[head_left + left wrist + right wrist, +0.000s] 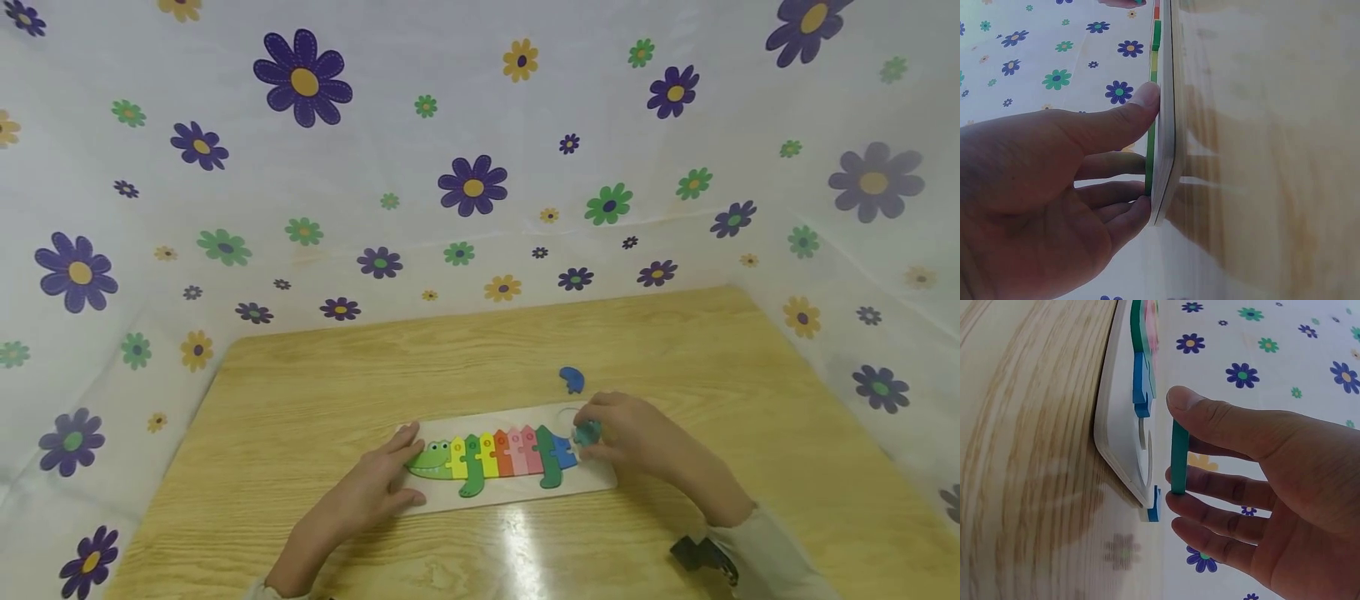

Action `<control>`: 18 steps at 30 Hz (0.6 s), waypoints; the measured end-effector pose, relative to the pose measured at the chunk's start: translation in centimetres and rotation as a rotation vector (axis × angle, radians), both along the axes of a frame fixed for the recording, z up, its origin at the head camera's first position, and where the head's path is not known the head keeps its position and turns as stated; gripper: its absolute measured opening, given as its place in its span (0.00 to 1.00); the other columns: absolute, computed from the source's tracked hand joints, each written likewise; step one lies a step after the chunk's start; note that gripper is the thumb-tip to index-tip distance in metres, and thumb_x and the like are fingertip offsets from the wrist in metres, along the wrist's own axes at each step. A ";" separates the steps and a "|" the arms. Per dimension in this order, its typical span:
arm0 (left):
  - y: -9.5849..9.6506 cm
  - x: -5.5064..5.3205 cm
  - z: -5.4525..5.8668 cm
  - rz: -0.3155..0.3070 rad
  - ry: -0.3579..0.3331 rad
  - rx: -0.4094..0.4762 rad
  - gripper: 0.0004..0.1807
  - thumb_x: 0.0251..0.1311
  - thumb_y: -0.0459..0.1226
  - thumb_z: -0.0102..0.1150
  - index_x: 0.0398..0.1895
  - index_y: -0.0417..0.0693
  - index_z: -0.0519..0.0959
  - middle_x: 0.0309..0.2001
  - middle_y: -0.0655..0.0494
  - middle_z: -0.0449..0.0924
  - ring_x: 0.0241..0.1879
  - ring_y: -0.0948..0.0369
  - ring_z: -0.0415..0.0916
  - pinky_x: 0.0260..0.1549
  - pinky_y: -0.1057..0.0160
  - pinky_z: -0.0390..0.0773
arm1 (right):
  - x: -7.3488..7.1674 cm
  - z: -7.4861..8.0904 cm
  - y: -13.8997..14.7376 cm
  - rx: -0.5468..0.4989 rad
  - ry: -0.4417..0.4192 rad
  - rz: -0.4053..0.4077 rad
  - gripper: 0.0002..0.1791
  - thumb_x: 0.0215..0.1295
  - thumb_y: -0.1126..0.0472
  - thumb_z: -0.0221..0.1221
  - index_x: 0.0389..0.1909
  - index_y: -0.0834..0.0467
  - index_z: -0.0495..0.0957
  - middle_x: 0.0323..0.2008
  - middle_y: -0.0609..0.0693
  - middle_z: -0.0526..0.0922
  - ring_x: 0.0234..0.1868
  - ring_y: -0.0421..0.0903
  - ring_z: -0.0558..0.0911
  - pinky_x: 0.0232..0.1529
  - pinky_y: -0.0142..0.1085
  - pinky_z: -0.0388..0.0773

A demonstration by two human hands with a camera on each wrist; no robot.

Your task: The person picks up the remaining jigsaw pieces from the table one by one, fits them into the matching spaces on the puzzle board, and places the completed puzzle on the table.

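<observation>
A pale wooden puzzle board [510, 493] lies on the table, filled with coloured crocodile pieces from the green head [431, 460] to a blue numbered piece [562, 451]. My left hand [381, 475] rests on the board's left end, its thumb and fingertips touching the edge and the head piece. Above the board's right end, my right hand [630, 429] pinches a teal puzzle piece [1179, 456] between thumb and fingers, apart from the board. Part of the bare tail recess [567, 414] shows beside it. A loose blue tail piece [572, 380] lies just behind the board.
The wooden table [360, 379] is enclosed by white sheeting [390, 150] printed with flowers, at the back and both sides. A black strap [703, 557] hangs by the right sleeve [772, 558].
</observation>
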State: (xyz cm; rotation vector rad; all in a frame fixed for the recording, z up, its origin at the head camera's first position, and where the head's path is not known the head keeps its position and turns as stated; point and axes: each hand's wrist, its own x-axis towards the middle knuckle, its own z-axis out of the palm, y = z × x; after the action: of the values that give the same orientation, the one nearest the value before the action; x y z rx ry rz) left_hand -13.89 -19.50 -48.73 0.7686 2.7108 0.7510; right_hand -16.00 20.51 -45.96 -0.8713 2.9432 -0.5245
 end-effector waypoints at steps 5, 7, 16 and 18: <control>0.0 0.0 0.1 0.009 -0.016 0.011 0.40 0.61 0.42 0.73 0.71 0.30 0.69 0.78 0.35 0.53 0.77 0.40 0.51 0.72 0.41 0.58 | 0.0 -0.1 -0.1 0.006 0.002 0.000 0.17 0.57 0.52 0.75 0.45 0.53 0.87 0.44 0.46 0.85 0.45 0.44 0.83 0.49 0.43 0.85; 0.0 0.0 0.1 0.019 -0.027 0.006 0.40 0.61 0.43 0.73 0.71 0.31 0.69 0.79 0.37 0.52 0.78 0.41 0.50 0.72 0.42 0.57 | 0.0 -0.1 -0.1 0.005 0.008 0.009 0.16 0.57 0.52 0.75 0.44 0.53 0.87 0.43 0.46 0.85 0.44 0.44 0.83 0.48 0.44 0.85; -0.3 0.0 0.1 0.011 -0.042 0.002 0.40 0.61 0.43 0.72 0.72 0.33 0.68 0.79 0.39 0.51 0.79 0.43 0.49 0.73 0.43 0.55 | 0.1 0.0 -0.7 0.016 0.006 0.005 0.13 0.58 0.54 0.75 0.41 0.52 0.87 0.40 0.43 0.84 0.43 0.44 0.82 0.48 0.44 0.85; -0.4 0.0 0.2 0.014 -0.049 0.002 0.40 0.61 0.43 0.72 0.73 0.33 0.68 0.79 0.39 0.51 0.79 0.43 0.49 0.73 0.44 0.55 | 0.0 0.0 -0.9 0.019 0.000 0.000 0.13 0.57 0.53 0.76 0.41 0.52 0.88 0.40 0.43 0.84 0.43 0.44 0.82 0.48 0.45 0.85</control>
State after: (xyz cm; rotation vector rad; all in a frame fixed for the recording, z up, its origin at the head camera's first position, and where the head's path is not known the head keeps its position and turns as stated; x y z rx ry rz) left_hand -13.90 -19.92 -48.54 0.7227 2.6745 0.7658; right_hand -15.98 19.65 -45.92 -0.8692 2.9431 -0.4959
